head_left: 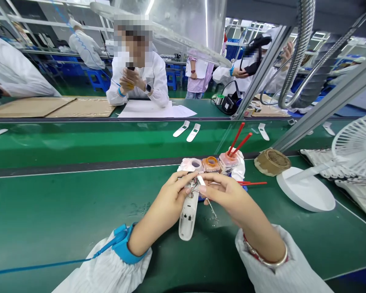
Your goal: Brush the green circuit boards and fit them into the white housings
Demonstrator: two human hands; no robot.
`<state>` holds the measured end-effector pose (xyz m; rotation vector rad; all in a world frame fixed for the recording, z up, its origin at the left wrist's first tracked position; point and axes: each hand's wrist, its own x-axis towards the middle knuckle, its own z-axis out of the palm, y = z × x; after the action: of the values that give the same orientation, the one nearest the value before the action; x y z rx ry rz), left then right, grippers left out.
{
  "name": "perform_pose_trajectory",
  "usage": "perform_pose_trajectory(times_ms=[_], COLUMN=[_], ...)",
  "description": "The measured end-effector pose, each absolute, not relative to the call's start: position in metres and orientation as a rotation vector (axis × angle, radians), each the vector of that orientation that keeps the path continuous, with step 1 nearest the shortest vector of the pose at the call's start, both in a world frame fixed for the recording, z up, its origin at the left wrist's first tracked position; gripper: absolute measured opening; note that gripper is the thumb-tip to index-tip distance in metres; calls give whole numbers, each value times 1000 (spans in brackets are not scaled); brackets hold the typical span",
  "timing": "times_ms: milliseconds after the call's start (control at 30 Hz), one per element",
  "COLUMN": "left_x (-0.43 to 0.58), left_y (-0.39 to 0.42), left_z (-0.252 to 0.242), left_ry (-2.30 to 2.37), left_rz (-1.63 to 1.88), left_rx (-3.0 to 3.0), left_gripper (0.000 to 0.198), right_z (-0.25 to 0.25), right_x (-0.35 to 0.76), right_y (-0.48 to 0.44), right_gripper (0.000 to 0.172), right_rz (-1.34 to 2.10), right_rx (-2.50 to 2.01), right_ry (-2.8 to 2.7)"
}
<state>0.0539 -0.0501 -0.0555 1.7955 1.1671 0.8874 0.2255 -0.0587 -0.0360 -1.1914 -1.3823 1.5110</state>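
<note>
My left hand point(167, 201) grips a long white plastic device housing point(187, 219), with thin wires point(195, 189) showing at its upper end. My right hand point(222, 195) pinches a slim white-handled tool with a thin metal tip point(211, 207) just above the housing. Its fingers partly hide the housing's top end, and the fingertips of both hands nearly meet there. Directly beyond my hands stand small pots of orange and pink material point(212, 164), one holding red sticks point(239, 140). A blue wrist strap point(129, 246) circles my left wrist, and its cord runs off to the left.
A green workbench point(64, 207) lies under my hands. To the right are a brown tape roll point(272, 161) and a white desk fan point(358, 142). Several white parts point(181, 128) rest on a farther green surface, with co-workers in white coats beyond.
</note>
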Motion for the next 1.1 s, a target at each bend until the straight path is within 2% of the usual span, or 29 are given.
perform_pose_trajectory(times_ms=[233,367,767,1100], left_x=[54,59,63,60], left_y=[-54,-57,-64,-59], left_z=[-52,-52,-54,-58], left_ry=[975,1060,1379,1308], left_rz=[905,958,932,933], left_rx=[1693,1723,1986,1962], left_gripper=[36,31,25,23], right_z=[-28,-28,-30,-39], right_x=[236,238,227,224], right_y=[-52,-52,-57,-59], right_gripper=[35,36,36,40], right_rz=[1709,1730,1557,1383], right_rx=[-1081,-1080,-1204,-1321], right_ry=[-1290,-1260,-1344,-1409])
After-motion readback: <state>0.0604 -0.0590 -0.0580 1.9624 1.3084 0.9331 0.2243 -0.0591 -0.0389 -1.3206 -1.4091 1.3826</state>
